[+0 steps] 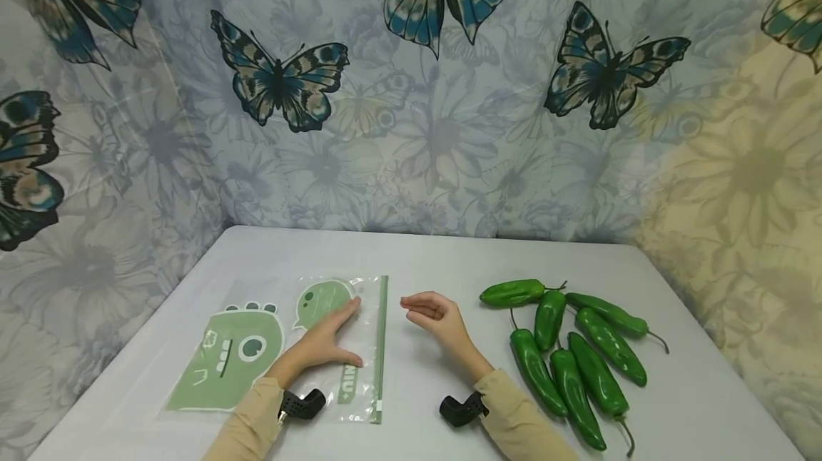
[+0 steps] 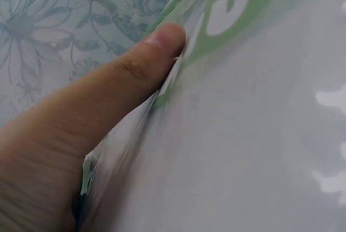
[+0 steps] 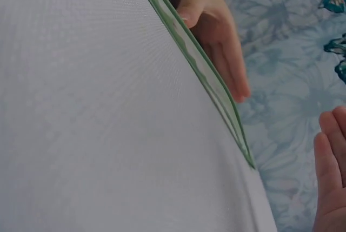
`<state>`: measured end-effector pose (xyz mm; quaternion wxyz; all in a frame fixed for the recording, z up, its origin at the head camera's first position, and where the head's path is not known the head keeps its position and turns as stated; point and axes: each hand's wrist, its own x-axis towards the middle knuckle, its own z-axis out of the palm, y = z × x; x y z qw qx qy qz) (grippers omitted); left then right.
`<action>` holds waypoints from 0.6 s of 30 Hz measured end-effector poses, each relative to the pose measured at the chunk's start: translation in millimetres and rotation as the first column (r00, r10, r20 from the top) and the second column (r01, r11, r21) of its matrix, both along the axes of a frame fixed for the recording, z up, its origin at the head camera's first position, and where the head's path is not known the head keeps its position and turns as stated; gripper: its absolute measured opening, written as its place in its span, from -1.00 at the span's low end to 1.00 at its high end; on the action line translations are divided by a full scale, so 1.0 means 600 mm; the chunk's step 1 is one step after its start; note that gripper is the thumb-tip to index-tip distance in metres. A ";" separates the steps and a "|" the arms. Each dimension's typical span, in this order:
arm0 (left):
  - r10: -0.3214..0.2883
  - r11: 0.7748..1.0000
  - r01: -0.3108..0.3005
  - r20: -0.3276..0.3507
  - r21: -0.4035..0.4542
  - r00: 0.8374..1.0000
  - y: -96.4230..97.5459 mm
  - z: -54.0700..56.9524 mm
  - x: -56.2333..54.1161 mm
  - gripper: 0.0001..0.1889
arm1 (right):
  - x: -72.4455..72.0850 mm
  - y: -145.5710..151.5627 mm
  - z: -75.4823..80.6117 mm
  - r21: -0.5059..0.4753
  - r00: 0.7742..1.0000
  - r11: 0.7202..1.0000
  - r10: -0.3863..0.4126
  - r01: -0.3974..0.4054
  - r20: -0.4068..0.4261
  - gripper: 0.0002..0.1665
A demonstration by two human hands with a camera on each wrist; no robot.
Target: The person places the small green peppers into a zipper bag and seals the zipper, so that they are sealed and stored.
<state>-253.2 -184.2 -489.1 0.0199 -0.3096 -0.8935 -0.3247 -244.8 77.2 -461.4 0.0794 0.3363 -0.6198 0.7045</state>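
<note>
With twelve o'clock at the far edge of the table [image 1: 449,257], the clear bag with green prints [image 1: 270,332] lay flat at nine o'clock, its long axis running roughly from nine to three. Its green-edged end [image 1: 384,347] faced three o'clock, that strip running from twelve to six. The green peppers [image 1: 592,365] were gathered at three o'clock; most lay lengthwise from about eleven to five, while the farthest one ran nearer nine to three.

The left hand [image 1: 324,343] rested on the bag with fingers spread, grasping nothing. The right hand [image 1: 439,315] hovered beyond the green-edged end, towards three o'clock, its fingers softly bent and free of any load.

The work looked to be at an early stage: the bag was laid out, and every visible pepper was outside it. Whether the bag's mouth was parted could not be told.
</note>
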 end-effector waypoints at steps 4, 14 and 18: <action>0.013 0.993 -0.015 -0.024 -0.114 1.000 -0.004 0.005 0.004 0.18 | -0.003 -0.008 -0.008 0.014 0.999 0.999 0.042 -0.042 0.025 -0.62; -0.002 0.991 -0.005 -0.049 -0.136 0.999 0.004 0.005 0.004 0.12 | 0.002 -0.008 -0.013 0.107 0.984 0.986 0.112 -0.128 0.141 -0.44; 0.024 0.994 -0.028 -0.043 -0.102 0.999 0.008 0.002 0.002 0.10 | 0.004 -0.004 -0.015 0.115 0.982 0.986 0.106 -0.125 0.159 -0.53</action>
